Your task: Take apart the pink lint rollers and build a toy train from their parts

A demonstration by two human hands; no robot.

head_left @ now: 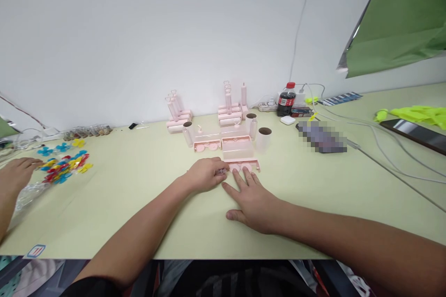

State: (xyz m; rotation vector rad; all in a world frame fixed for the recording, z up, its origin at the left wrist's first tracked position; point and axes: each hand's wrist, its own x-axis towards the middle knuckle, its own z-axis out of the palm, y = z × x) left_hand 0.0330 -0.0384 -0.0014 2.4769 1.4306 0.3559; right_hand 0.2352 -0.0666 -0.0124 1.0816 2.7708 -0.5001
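A low pink tray (258, 165) with round parts in it lies in front of both hands. My left hand (206, 175) is closed at the tray's left end, its fingers pinched round a small clear item (221, 171) too small to name. Spread flat, my right hand (256, 202) rests its fingertips on the tray's near edge and round parts. Just behind stand a pink open box (237, 149) and a second pink tray (206, 146) with two round parts. Pale tubes with dark open tops, one of them a wide tube (264, 140), stand around these.
Pink assembled pieces (230, 113) stand near the wall. A cola bottle (286, 100), cables, a blurred dark object (322, 137) and a phone (416, 134) are at the right. At the left, another person's hand (17, 174) is beside colourful plastic pieces (66, 167).
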